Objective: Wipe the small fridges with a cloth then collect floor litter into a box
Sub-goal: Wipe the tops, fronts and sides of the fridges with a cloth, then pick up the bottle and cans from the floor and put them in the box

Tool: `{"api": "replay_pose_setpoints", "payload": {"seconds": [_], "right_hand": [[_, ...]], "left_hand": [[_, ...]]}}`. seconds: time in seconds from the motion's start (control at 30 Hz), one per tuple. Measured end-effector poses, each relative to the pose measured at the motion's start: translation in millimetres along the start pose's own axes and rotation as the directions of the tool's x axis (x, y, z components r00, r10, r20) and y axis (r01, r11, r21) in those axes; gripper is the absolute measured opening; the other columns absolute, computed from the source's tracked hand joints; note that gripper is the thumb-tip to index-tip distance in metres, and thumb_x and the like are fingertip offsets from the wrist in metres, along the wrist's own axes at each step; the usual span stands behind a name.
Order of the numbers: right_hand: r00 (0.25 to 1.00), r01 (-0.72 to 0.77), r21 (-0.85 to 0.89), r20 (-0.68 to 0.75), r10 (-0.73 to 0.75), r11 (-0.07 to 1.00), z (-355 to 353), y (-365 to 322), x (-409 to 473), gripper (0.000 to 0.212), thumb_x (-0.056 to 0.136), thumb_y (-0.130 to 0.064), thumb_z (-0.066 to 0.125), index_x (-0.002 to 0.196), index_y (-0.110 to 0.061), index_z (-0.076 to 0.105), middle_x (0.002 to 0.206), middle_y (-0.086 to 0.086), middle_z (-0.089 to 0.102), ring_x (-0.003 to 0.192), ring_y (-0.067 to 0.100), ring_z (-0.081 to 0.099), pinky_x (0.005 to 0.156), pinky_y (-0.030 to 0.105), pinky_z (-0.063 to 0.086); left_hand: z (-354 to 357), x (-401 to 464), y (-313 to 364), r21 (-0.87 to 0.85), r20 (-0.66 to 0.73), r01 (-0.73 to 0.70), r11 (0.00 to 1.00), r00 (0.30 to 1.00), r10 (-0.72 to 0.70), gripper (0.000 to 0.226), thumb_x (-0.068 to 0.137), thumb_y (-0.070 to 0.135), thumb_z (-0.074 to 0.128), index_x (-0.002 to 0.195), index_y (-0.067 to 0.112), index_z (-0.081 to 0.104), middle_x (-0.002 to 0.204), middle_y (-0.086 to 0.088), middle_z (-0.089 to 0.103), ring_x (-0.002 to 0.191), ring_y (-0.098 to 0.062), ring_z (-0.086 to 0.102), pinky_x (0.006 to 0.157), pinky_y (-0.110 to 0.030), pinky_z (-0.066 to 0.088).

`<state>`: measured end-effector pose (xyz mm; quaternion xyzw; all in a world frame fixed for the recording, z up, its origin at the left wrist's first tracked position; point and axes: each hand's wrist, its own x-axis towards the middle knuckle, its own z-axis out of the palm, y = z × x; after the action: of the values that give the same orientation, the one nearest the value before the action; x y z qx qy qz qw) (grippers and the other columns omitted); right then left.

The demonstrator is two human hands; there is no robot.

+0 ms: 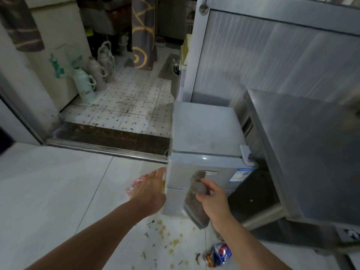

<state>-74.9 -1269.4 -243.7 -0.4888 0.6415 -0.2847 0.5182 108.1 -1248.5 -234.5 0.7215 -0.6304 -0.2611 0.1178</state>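
Observation:
A small grey fridge [204,131] stands on the floor in the middle of the head view. My right hand [213,199] grips a grey cloth [196,197] and presses it against the fridge's front door. My left hand [151,190] rests with straight fingers against the fridge's left front edge. A crushed blue and red can [220,254] lies on the floor in front of the fridge, with yellowish and green scraps [165,236] scattered beside it. A clear pink-printed plastic wrapper [133,186] lies partly hidden behind my left hand.
A larger steel-topped fridge or cabinet [303,152] stands right of the small fridge. A metal-framed door [272,55] is behind it. Beyond a dark threshold [116,139] lies a spotted tile floor with several thermos flasks [85,86] at the left wall.

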Motion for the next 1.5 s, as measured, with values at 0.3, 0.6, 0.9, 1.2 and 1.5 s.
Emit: {"api": "replay_pose_setpoints", "payload": {"seconds": [0.3, 0.6, 0.9, 1.2, 1.5], "right_hand": [[0.974, 0.106, -0.195, -0.178, -0.142, 0.975, -70, -49, 17, 0.042, 0.086, -0.002, 0.061, 0.126, -0.015, 0.058, 0.123, 0.003, 0.060, 0.117, 0.019, 0.055, 0.101, 0.026, 0.041], [0.924, 0.236, -0.400, -0.189, -0.331, 0.886, -116, -63, 118, 0.037, 0.093, -0.005, 0.050, 0.130, -0.010, 0.053, 0.134, 0.008, 0.050, 0.120, 0.024, 0.049, 0.107, 0.036, 0.040], [0.988, 0.122, -0.848, 0.056, -0.143, 0.515, -111, -21, 166, 0.078, 0.091, -0.030, 0.050, 0.149, -0.027, -0.003, 0.156, 0.005, -0.019, 0.143, 0.033, -0.014, 0.115, 0.050, -0.005], [0.953, 0.238, -0.808, 0.086, -0.292, 0.539, -94, -39, 104, 0.082, 0.088, -0.036, 0.059, 0.150, -0.018, 0.009, 0.158, 0.013, 0.000, 0.145, 0.032, -0.001, 0.117, 0.043, 0.007], [0.968, 0.236, -0.710, 0.114, -0.222, 0.664, -75, -40, 2, 0.062, 0.090, -0.024, 0.057, 0.143, -0.016, 0.026, 0.157, 0.012, 0.001, 0.145, 0.031, 0.005, 0.115, 0.041, 0.020]], "left_hand": [[-27, 32, 55, 0.018, 0.024, -0.085, 0.996, 0.996, 0.085, 0.077, 0.082, 0.019, 0.063, 0.146, 0.019, 0.020, 0.145, -0.005, 0.041, 0.128, -0.025, 0.044, 0.107, -0.041, 0.038], [-2, 89, 98, 0.045, -0.043, -0.074, 0.996, 0.996, 0.076, 0.074, 0.084, 0.011, 0.059, 0.146, 0.015, 0.020, 0.152, -0.006, 0.031, 0.138, -0.024, 0.031, 0.112, -0.037, 0.027], [18, 104, 98, 0.093, -0.030, -0.018, 0.996, 0.999, 0.020, 0.071, 0.083, 0.014, 0.058, 0.145, 0.016, 0.024, 0.150, -0.004, 0.032, 0.136, -0.024, 0.032, 0.111, -0.044, 0.029], [1, 54, 106, 0.055, -0.040, 0.070, 0.996, 0.997, -0.068, 0.069, 0.080, 0.015, 0.060, 0.141, 0.020, 0.027, 0.145, -0.004, 0.039, 0.131, -0.025, 0.038, 0.107, -0.044, 0.036], [-17, -28, 85, -0.020, -0.004, 0.157, 0.987, 0.988, -0.157, 0.071, 0.082, 0.017, 0.062, 0.143, 0.021, 0.025, 0.150, -0.001, 0.034, 0.135, -0.026, 0.036, 0.108, -0.052, 0.033]]}}
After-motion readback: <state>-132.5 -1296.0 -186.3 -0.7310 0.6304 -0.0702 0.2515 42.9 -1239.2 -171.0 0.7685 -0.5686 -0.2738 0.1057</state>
